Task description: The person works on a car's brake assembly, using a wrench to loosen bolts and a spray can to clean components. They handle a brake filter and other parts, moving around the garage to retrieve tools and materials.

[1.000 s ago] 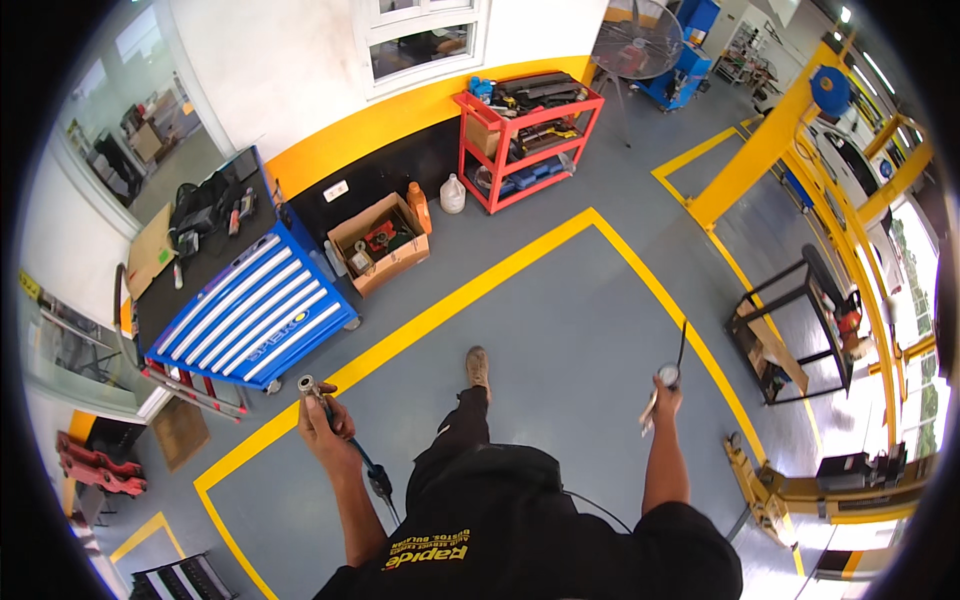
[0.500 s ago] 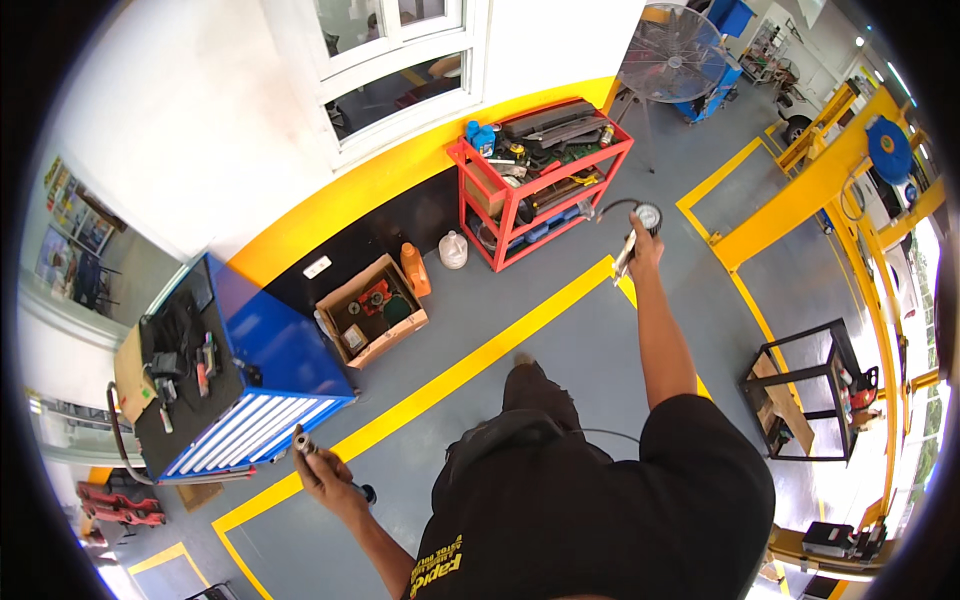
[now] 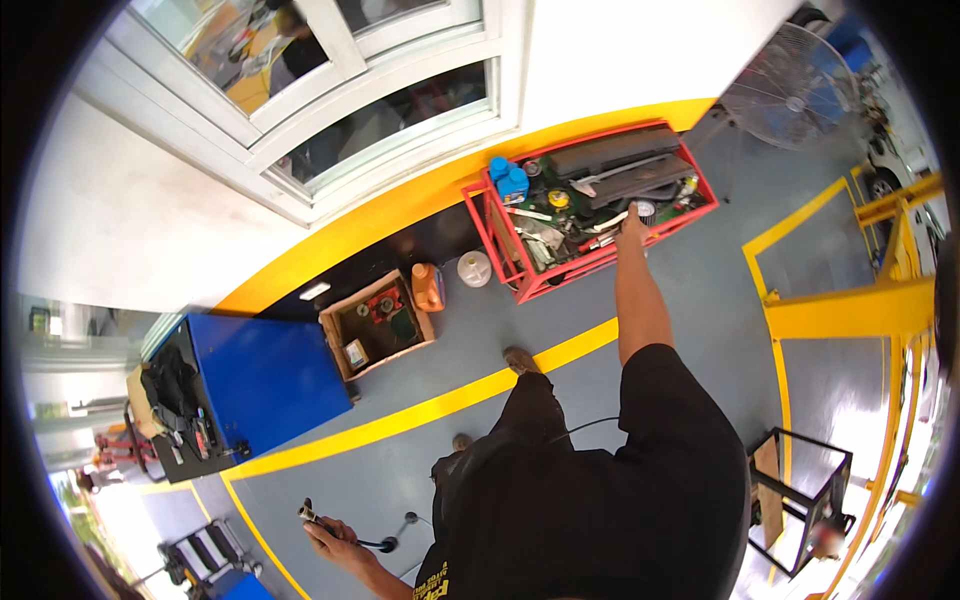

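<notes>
Out to the front goes the reach: the dial gauge (image 3: 647, 210) is held at the near edge of the red cart (image 3: 692, 217), over its crowded top tray, by the right hand (image 3: 632, 228). Whether the tray's contents are touched cannot be told. Care is called for here, it would seem: the dial is best kept face up and clear of the long dark parts (image 3: 640, 185) just behind it, with the wrist level and the grip unhurried. Any trailing line is best kept off the cart's rim; a thin cable (image 3: 590, 423) is seen near the lap, though where it ends cannot be made out.

Now the poses. The right arm is stretched forward, almost straight, with the fingers closed about the gauge; the finer detail of that grip is too small to be read. Low at the left, well apart from the cart, the left forearm is angled outward, and a metal fitting (image 3: 306, 510) is gripped by the left hand (image 3: 335, 542), its fingers curled and its end pointed away. A dark hose (image 3: 372, 544) is seen beside that hand, best held free of kinks.
</notes>
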The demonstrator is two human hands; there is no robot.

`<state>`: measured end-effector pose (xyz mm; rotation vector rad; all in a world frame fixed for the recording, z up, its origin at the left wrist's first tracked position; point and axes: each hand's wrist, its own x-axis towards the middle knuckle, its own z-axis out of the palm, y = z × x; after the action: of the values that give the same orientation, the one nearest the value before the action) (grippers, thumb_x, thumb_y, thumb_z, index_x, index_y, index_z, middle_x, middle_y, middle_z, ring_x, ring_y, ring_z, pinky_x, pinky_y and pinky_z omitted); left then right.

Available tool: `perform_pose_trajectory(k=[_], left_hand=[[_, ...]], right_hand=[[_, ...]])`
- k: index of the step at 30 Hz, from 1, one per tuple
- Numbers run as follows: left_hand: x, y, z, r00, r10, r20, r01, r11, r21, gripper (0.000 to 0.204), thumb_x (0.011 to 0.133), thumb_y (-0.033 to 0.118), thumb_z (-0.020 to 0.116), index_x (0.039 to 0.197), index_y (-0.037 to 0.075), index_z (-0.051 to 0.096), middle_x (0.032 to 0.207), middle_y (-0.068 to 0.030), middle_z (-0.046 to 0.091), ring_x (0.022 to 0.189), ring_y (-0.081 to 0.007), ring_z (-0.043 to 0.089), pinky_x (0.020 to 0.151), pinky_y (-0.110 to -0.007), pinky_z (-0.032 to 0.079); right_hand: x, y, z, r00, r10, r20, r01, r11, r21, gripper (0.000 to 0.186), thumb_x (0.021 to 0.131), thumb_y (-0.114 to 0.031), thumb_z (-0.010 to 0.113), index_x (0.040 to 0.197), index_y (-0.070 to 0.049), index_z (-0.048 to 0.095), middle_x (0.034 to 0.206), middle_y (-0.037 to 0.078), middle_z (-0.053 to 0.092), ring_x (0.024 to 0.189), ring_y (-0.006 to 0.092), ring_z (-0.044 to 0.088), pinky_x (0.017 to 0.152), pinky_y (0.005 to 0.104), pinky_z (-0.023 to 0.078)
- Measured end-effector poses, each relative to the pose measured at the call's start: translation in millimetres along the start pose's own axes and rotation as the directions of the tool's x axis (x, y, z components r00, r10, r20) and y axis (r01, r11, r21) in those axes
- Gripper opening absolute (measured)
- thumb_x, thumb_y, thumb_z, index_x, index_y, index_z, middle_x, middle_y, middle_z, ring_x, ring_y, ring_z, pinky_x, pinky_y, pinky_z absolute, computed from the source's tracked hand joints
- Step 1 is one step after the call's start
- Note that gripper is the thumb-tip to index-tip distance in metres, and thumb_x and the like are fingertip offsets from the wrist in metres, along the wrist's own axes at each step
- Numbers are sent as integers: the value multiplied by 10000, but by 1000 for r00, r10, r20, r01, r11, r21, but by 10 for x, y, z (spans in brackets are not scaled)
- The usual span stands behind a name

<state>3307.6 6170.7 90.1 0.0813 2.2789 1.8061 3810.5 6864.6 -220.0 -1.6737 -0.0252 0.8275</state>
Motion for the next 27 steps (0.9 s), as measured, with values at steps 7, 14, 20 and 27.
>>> perform_pose_trajectory(k=[7,14,20,27], left_hand=[[-243,346,138,971,115,-211,-75,979,189,429,1140,318,562,1478,59,615,730,84,395,573,0,331,468,-198,232],[-520,418,-591,832,142,-536,-37,979,202,432,1093,363,632,1363,35,711,759,103,384,680,-34,341,609,-241,272],[-1137,-327,-2002,536,59,-842,-41,998,44,504,1118,477,576,1310,34,718,733,99,385,654,-22,336,569,-236,264],[-1189,-1025,-3931,372,136,-918,-126,987,95,504,1175,375,461,1578,75,427,948,7,502,660,-31,350,566,-206,315]], right_hand=[[-59,293,692,462,-64,885,725,-548,-418,441,948,-476,695,1169,-98,747,1056,217,770,1055,341,745,838,506,599],[-2492,1169,242,171,-692,701,906,-168,-387,392,962,-153,659,1307,34,668,1307,253,631,1239,438,603,1053,544,505],[-6937,1794,-402,-708,-493,506,412,293,863,187,1020,41,596,1172,82,698,1128,219,703,1022,409,673,949,508,560],[-10713,2300,-2448,-781,-613,120,-216,446,868,268,925,175,616,1142,58,724,1066,180,674,898,268,702,745,331,602]])
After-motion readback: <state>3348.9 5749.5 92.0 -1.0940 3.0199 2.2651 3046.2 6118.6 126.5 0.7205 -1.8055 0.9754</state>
